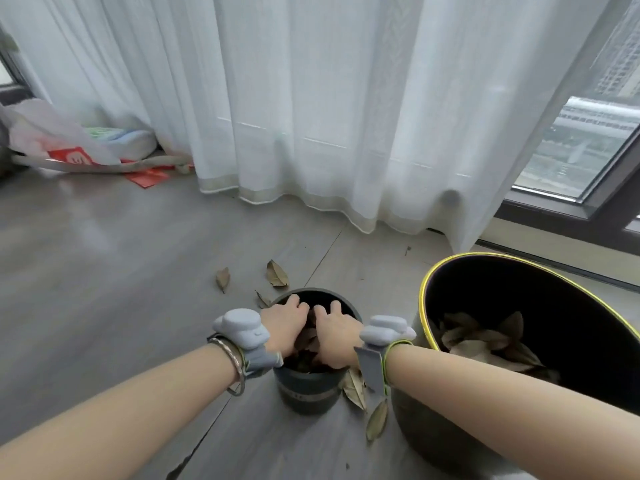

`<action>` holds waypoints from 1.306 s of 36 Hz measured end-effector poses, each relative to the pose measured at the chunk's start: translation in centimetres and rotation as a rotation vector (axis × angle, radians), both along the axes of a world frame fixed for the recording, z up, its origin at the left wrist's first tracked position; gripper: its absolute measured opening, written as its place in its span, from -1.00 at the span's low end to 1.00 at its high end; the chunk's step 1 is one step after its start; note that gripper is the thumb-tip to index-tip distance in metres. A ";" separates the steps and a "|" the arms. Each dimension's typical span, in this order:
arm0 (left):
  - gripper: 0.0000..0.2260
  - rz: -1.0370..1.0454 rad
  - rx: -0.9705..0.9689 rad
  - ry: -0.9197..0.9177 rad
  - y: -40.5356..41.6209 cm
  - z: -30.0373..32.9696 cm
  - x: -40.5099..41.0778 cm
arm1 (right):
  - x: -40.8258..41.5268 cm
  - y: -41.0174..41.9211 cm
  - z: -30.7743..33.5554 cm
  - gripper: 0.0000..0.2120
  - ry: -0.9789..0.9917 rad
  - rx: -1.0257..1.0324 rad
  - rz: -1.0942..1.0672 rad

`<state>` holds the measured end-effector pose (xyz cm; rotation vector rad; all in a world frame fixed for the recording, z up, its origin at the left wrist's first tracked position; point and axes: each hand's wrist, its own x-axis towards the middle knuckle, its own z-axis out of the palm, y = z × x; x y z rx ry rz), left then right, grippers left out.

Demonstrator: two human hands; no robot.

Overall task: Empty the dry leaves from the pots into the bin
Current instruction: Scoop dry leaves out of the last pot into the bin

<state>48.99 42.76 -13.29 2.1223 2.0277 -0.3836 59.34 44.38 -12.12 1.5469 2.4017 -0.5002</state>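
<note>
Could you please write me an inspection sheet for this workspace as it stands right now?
Surface: grey wood-look floor.
Job's things: dark pot holding dry leaves; bin, yellow-rimmed, to its right, leaves inside.
Clutter: loose leaves on the floor round the pot; plastic bag far left.
Hands: left hand and right hand both down in the pot among the leaves; grip hidden.
Cables: nothing seen.
Surroundings: white curtain, window at right.

Bare forearms, grey wrist-worn devices (242,329) on straps, silver bangles (232,365) on left wrist
</note>
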 end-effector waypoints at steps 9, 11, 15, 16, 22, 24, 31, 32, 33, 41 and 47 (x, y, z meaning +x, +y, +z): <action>-0.53 -0.027 -0.079 -0.020 -0.4 -0.8 0.2 | 0.2 -0.2 -0.5 -0.62 -0.058 -0.100 0.005; -0.53 -0.035 -0.068 -0.063 -0.5 -0.5 0.0 | 0.3 -0.2 -0.5 -0.60 -0.034 -0.089 0.009; -0.64 -0.027 -0.050 -0.185 -0.4 0.0 -0.8 | 0.4 0.0 -0.2 -0.66 0.030 -0.058 0.006; -0.69 -0.022 -0.043 -0.216 -0.4 0.1 -1.1 | 0.5 -0.1 -0.1 -0.68 0.044 -0.052 0.008; -0.78 0.021 -0.004 -0.409 -0.4 0.7 -2.1 | 1.2 0.1 1.2 -0.78 0.155 -0.066 -0.025; -0.78 0.046 0.017 -0.466 -0.4 1.1 -2.4 | 1.3 0.4 2.0 -0.74 0.210 -0.093 -0.066; -0.85 0.112 0.099 -0.659 0.0 3.1 -2.9 | 1.7 2.1 3.9 -0.66 0.353 -0.212 -0.180; -0.87 0.117 0.109 -0.673 0.0 3.3 -2.8 | 1.8 2.2 4.2 -0.65 0.368 -0.216 -0.195; -0.90 0.123 0.117 -0.695 0.1 3.5 -2.9 | 1.9 2.3 4.6 -0.65 0.378 -0.219 -0.206; -0.83 0.133 0.144 -0.924 0.8 5.9 -2.6 | 3.5 3.2 7.9 -0.57 0.526 -0.298 -0.289; -0.84 0.034 0.183 -0.950 1.4 7.8 -1.8 | 5.2 3.7 9.8 -0.59 0.604 -0.289 -0.328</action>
